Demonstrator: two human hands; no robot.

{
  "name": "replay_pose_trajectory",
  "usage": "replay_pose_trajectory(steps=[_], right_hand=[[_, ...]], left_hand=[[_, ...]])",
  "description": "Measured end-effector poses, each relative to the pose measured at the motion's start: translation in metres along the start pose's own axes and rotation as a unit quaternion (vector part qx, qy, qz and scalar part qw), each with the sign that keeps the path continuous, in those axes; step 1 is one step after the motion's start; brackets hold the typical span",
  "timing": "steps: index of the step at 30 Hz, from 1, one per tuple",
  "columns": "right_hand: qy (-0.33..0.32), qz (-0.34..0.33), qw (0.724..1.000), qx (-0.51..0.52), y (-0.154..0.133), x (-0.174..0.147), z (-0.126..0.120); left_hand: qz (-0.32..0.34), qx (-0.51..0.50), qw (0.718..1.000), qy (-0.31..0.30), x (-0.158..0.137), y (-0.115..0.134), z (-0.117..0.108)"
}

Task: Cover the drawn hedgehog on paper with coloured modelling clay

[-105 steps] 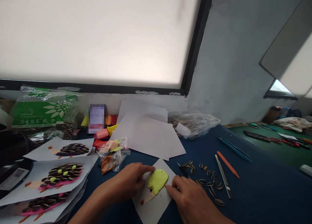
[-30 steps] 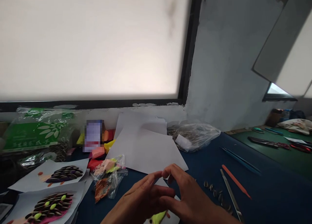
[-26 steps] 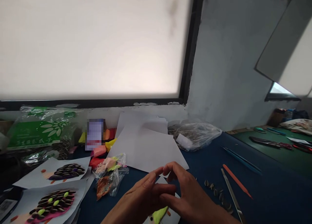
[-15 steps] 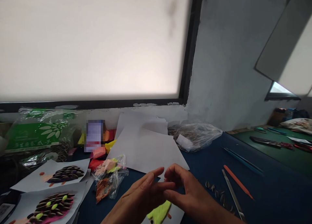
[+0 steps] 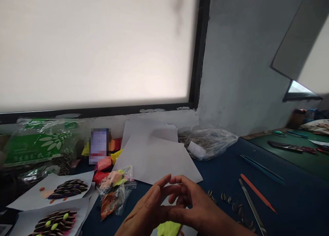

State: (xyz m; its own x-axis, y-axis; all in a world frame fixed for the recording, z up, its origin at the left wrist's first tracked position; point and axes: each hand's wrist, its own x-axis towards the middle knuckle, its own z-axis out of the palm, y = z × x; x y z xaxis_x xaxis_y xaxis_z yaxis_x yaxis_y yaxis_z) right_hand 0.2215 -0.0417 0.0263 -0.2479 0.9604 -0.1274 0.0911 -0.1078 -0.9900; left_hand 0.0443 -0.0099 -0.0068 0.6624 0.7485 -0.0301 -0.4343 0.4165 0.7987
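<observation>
Above the sheet of paper with a yellow-green clay shape [image 5: 168,228] on it, my two hands meet at the fingertips. My left hand [image 5: 151,206] has its fingers stretched out, pointing up and right. Opposite it, my right hand [image 5: 191,203] curves its fingers over towards the left ones, thumb apart below. I see no object between them, though the overlapping fingers hide part of that space. Several striped sunflower seeds [image 5: 234,207] lie on the blue table just right of my right hand. The lower part of the clay shape is cut off by the frame.
To the right lie an orange clay tool [image 5: 258,193], a metal blade-like tool [image 5: 253,207] and tweezers [image 5: 260,168]. Blank white paper [image 5: 156,160] is behind my hands. Bagged clay [image 5: 113,179], finished seed hedgehog pictures [image 5: 68,189] and a green seed bag [image 5: 38,143] occupy the left.
My right hand has dropped slightly and its fingers have closed in against the left fingers. More seeds show beside it. The view has shifted a little.
</observation>
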Motion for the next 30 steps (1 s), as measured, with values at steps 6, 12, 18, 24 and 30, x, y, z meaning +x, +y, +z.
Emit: replay_pose_trajectory(steps=[6, 12, 18, 24, 30], right_hand=[[-0.041, -0.013, 0.998, 0.046, -0.002, 0.001, -0.007], [-0.065, -0.034, 0.994, 0.081, 0.001, 0.003, -0.01], [-0.039, -0.015, 0.995, 0.086, 0.003, 0.003, -0.011], [0.012, -0.016, 1.0, 0.0, -0.003, -0.001, -0.007], [0.023, -0.046, 0.994, -0.093, -0.012, -0.007, -0.002]], left_hand=[[-0.025, 0.005, 1.0, 0.013, 0.007, 0.001, -0.01], [-0.026, -0.044, 0.998, 0.019, 0.004, 0.005, -0.005], [-0.062, -0.055, 0.997, 0.003, -0.002, 0.017, 0.001], [-0.072, -0.061, 0.995, -0.04, 0.001, 0.018, -0.002], [-0.064, -0.081, 0.993, -0.05, 0.002, 0.005, 0.003]])
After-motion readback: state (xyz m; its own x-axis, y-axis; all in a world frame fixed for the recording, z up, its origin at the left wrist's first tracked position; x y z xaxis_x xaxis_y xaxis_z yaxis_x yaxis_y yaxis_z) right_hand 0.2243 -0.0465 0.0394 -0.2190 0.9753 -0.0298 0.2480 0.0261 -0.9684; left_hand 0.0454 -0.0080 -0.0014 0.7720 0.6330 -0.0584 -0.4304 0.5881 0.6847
